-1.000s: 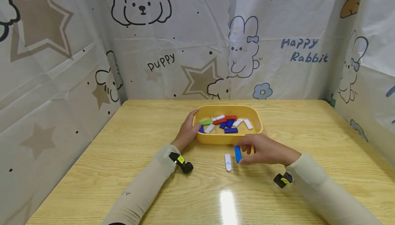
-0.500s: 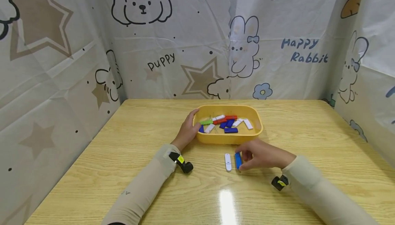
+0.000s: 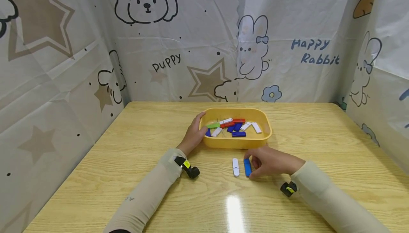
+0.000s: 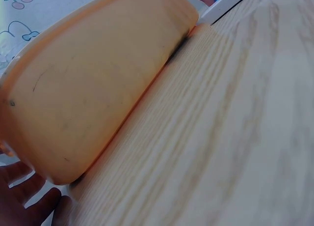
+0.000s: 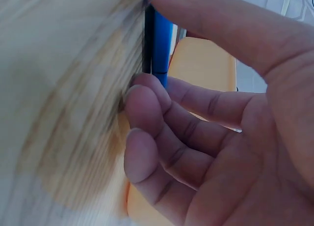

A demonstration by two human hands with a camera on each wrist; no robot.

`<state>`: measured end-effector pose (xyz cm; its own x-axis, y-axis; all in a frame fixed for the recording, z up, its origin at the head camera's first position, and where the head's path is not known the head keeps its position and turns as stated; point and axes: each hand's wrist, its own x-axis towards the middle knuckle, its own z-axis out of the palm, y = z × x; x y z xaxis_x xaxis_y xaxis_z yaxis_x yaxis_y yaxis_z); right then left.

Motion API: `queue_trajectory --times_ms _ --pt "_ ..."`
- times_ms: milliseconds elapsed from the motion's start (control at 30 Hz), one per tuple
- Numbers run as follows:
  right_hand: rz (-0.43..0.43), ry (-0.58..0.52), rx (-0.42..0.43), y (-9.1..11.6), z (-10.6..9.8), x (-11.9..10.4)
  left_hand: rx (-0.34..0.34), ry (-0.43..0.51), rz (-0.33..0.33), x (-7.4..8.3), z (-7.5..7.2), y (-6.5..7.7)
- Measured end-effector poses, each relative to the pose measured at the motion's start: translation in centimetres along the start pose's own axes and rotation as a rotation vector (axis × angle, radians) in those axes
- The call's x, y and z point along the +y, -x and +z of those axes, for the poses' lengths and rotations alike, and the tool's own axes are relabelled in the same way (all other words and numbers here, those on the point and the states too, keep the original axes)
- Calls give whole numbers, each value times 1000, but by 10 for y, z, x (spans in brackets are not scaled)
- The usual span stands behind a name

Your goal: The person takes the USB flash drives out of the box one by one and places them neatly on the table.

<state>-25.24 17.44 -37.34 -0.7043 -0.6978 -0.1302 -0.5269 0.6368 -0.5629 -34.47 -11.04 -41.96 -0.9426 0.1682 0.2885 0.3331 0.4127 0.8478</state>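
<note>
My right hand pinches a blue USB stick by its two ends, thumb at the near end and index finger at the far end. The stick lies on the table, and its blue side shows in the right wrist view above the curled other fingers. Just left of it, apart and roughly parallel, lies a white USB stick. My left hand grips the left end of a yellow plastic tub, with the thumb over the rim. In the left wrist view, fingertips show by the tub's corner.
Inside the tub are several more sticks, among them a dark blue one, a green one, a red one and a white one. The wooden table ends at a printed cloth backdrop behind and at both sides.
My right hand has brought the blue stick down and nearer to me, onto the table beside the white one, then nudged it slightly right. My left hand stays on the tub.
</note>
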Motion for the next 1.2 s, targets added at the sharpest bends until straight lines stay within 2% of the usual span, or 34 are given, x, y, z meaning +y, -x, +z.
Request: queue_trajectory --times_ms 100,700,1200 --pt "29 -5 -14 0 1 0 -5 -1 -5 0 0 0" --pt "76 6 -26 0 2 -1 -12 -1 -11 2 -1 1" --pt "74 9 -32 0 2 -2 -6 -13 -8 1 0 1"
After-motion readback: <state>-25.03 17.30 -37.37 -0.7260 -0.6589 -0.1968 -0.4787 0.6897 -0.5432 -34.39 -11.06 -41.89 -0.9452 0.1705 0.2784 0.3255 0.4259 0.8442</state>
